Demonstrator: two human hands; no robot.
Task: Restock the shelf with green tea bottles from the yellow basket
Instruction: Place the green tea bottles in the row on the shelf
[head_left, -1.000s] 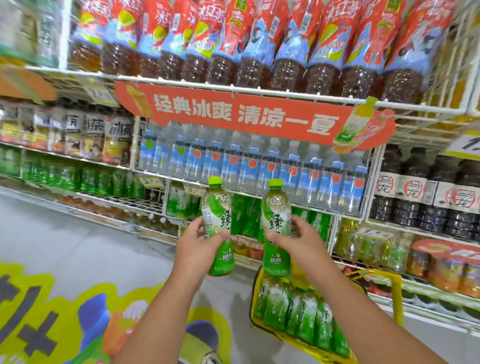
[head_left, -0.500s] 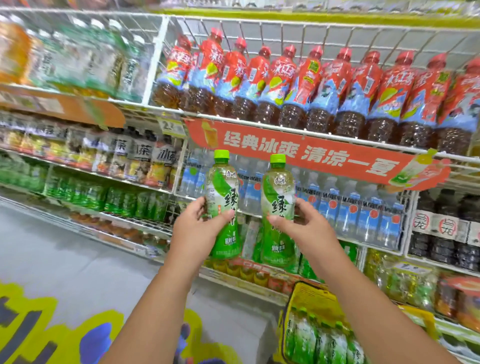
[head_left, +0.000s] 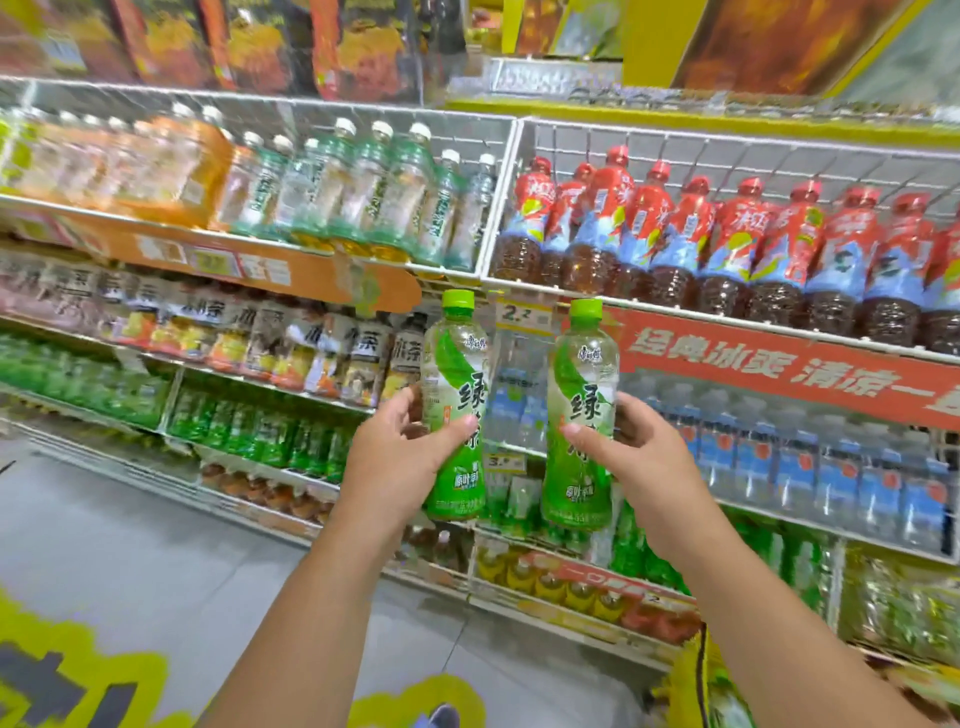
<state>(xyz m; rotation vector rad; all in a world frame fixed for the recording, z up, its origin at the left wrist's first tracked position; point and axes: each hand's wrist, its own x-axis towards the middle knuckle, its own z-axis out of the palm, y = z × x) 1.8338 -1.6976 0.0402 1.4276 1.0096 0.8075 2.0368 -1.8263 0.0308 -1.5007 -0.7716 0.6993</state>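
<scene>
I hold two green tea bottles upright in front of the shelving. My left hand (head_left: 400, 457) grips the left green tea bottle (head_left: 455, 374) around its lower half. My right hand (head_left: 631, 457) grips the right green tea bottle (head_left: 584, 384) the same way. Both have green caps and green labels. Only a corner of the yellow basket (head_left: 691, 670) shows at the bottom right, beside my right forearm. More green bottles (head_left: 260, 431) stand on a lower wire shelf to the left.
Wire shelves fill the view. Red-capped dark tea bottles (head_left: 727, 244) line the upper right shelf above a red banner (head_left: 779, 364). Blue-labelled water bottles (head_left: 810, 467) stand behind my right hand. Grey floor with yellow graphics (head_left: 78, 670) lies at the lower left.
The view has tilted upward, and both hands have lifted the bottles higher along the shelving. The basket has slid almost out of view at the bottom right.
</scene>
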